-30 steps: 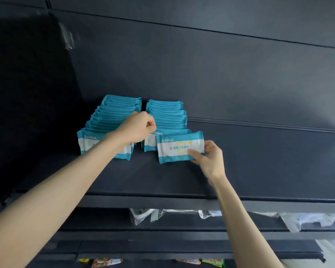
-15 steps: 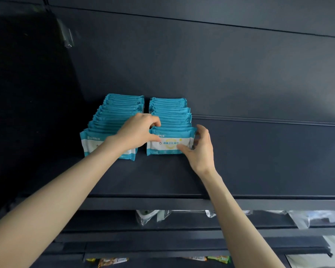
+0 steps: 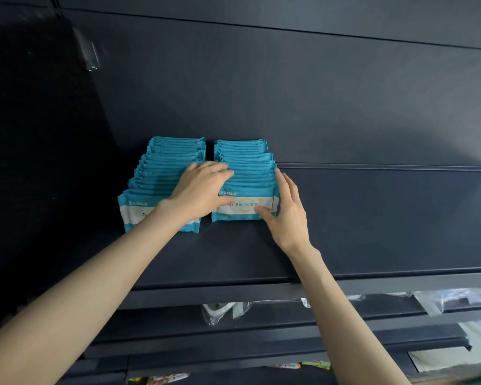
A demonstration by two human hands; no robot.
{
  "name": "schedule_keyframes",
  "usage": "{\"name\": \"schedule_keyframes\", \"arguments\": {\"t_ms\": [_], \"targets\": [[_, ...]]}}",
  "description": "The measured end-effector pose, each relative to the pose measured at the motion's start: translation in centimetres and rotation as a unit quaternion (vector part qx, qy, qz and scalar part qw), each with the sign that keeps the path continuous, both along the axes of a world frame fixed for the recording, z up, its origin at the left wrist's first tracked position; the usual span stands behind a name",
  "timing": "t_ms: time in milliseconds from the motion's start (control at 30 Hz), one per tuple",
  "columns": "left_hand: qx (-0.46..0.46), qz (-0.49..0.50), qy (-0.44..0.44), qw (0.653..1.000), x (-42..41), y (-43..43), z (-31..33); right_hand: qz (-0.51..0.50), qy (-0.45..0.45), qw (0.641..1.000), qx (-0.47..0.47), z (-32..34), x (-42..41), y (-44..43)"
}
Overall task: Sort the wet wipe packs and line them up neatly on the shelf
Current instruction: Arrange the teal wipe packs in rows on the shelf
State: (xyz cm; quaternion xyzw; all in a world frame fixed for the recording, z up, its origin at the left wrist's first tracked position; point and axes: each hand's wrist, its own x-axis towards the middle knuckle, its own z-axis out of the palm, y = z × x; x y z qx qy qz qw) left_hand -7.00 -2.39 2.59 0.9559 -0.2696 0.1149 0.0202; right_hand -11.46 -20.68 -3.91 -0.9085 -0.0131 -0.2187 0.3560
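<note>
1. Wet wipe packs (image 3: 245, 173) stand in two rows; left hand (image 3: 203, 190) lies flat across their tops; right hand (image 3: 288, 215), fingers straight, braces the right row's side.
2. A dark shelf (image 3: 372, 223) carries them; clear bags (image 3: 225, 312) lie below.

Label on front right pack (image 3: 245, 202): "卫生湿巾"; brand line blurred.

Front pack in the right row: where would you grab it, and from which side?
Probably its right end, from the right, thumb on the face. The front pack stands upright against the right row, the left row crowds its left, and the left hand covers its top-left; only the right end faces bare shelf, where the right hand touches it.
</note>
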Motion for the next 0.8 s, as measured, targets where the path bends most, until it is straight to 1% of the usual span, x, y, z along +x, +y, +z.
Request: {"name": "schedule_keyframes", "arguments": {"t_ms": [200, 467, 533, 633, 800], "targets": [[0.041, 0.005, -0.006, 0.999, 0.1, -0.5, 0.1, -0.004, 0.036, 0.999, -0.037, 0.4, 0.4, -0.2], [0.044, 0.023, 0.005, 0.999, -0.7, -0.8, 0.5, -0.026, 0.056, 0.993, -0.100, 1.9, -0.9, 0.0], [0.018, 0.025, 0.005, 1.000, -1.4, -1.2, 0.7, -0.034, 0.045, 0.993, -0.099, 2.7, -1.9, -0.4], [-0.062, 0.009, -0.008, 0.998, -2.9, -1.9, 1.3, -0.058, 0.026, 0.993, -0.095, 4.0, -3.9, -1.4], [-0.191, -0.053, -0.060, 0.978, -6.7, -5.4, 1.9, -0.115, -0.015, 0.989, -0.093, 5.3, -8.7, -5.4]]}}
